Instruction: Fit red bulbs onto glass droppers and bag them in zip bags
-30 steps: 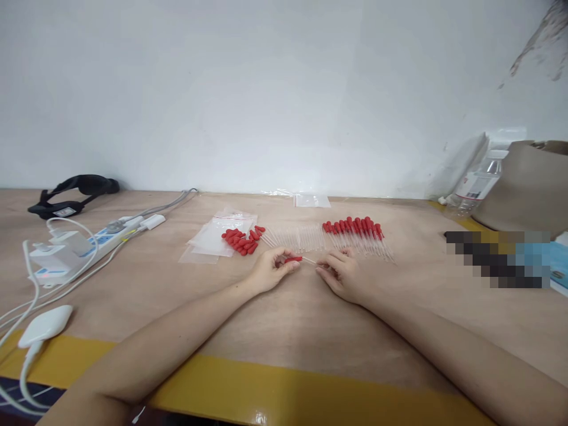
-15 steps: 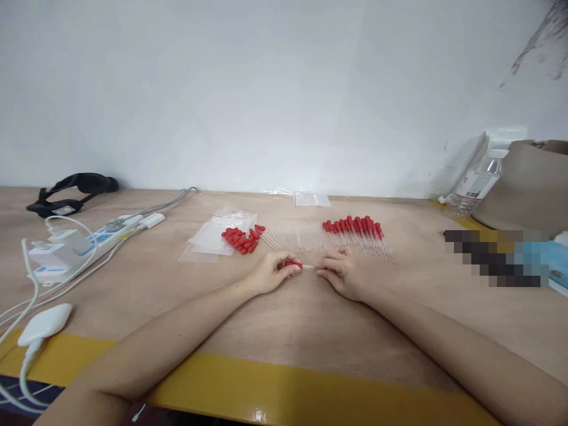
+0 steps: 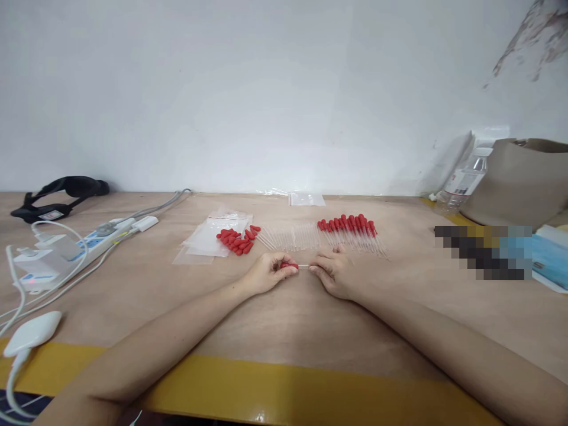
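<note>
My left hand point(image 3: 267, 273) pinches a small red rubber bulb point(image 3: 289, 266). My right hand point(image 3: 332, 274) pinches a thin clear glass tube point(image 3: 303, 267) that runs into that bulb; both hands rest on the wooden table point(image 3: 284, 319). Just beyond the left hand lies a heap of loose red bulbs point(image 3: 235, 239). Behind the hands is a row of bare clear tubes point(image 3: 290, 236), and to its right a row of droppers with red bulbs fitted point(image 3: 348, 228).
Clear plastic bags point(image 3: 208, 236) lie left of the bulbs, another bag point(image 3: 306, 199) by the wall. A power strip with chargers and cables point(image 3: 57, 251) sits at left, a black strap point(image 3: 57, 192) behind it. A water bottle point(image 3: 461, 177) and brown bag point(image 3: 523, 177) stand at right.
The two hands have drawn closer together, and less of the clear tube shows between the bulb and my right fingers. The view has shifted slightly to the right.
</note>
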The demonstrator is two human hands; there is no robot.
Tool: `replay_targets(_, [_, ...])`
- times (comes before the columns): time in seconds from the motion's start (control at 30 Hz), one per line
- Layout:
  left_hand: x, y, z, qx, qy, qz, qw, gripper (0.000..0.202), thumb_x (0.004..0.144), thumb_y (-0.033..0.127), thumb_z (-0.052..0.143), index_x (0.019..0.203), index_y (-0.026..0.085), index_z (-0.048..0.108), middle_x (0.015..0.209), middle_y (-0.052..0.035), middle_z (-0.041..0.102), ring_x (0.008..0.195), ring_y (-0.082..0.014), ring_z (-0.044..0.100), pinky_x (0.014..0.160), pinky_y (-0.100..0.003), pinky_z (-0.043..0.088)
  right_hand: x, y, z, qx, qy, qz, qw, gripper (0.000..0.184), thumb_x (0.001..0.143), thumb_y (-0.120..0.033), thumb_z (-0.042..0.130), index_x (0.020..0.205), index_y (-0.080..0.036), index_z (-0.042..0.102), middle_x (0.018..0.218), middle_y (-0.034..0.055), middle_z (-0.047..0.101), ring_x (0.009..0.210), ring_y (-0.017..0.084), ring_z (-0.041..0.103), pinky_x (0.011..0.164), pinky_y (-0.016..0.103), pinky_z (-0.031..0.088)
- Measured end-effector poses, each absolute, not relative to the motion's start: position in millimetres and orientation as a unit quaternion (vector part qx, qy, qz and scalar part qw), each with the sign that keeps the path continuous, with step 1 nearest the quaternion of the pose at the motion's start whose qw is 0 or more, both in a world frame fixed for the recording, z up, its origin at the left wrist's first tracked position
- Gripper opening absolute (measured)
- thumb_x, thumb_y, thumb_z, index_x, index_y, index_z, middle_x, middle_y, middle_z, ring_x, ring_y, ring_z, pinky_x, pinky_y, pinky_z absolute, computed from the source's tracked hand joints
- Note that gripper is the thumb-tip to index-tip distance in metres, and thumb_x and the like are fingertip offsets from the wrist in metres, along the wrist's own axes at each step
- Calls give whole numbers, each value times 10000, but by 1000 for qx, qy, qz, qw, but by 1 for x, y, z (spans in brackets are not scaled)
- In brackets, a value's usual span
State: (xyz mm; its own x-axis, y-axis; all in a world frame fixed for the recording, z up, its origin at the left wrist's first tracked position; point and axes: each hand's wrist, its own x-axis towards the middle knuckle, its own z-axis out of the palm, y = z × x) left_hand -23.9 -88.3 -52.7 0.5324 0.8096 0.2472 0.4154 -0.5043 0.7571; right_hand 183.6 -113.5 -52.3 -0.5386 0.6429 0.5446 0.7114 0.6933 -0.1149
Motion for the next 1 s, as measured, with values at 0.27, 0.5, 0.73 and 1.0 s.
replay_targets(0.27, [-22, -87, -54, 817, 373, 303, 319, 239, 764, 336, 543, 835, 116, 606, 657, -5, 578, 541, -80, 461, 501, -190, 373, 177, -110, -56, -418, -873, -61, 246, 273, 872, -238, 352, 722, -163, 567, 670, 9, 592, 565, 100, 436, 683, 287, 203])
replay_targets(0.5, [-23, -86, -57, 831, 371, 301, 285, 233, 770, 337, 540, 852, 135, 624, 714, -18, 621, 590, -102, 518, 540, -209, 409, 171, -107, -53, -437, -876, -28, 204, 320, 879, -252, 314, 683, -162, 550, 611, 11, 591, 524, 101, 410, 679, 289, 205])
replay_targets(0.73, [-23, -87, -56, 842, 364, 305, 257, 221, 774, 333, 541, 840, 141, 629, 725, -21, 628, 609, -108, 534, 549, -210, 420, 170, -108, -49, -450, -870, 51, 194, 347, 887, -257, 292, 642, -170, 521, 605, -12, 589, 523, 89, 428, 731, 302, 231])
replay_targets(1.0, [-22, -88, -54, 809, 371, 356, 283, 361, 737, 343, 587, 1036, 146, 538, 882, -49, 596, 675, -116, 562, 614, -244, 472, 184, -107, -31, -466, -850, 111, 218, 310, 865, -301, 318, 676, -175, 529, 670, 18, 591, 604, 125, 486, 638, 259, 317])
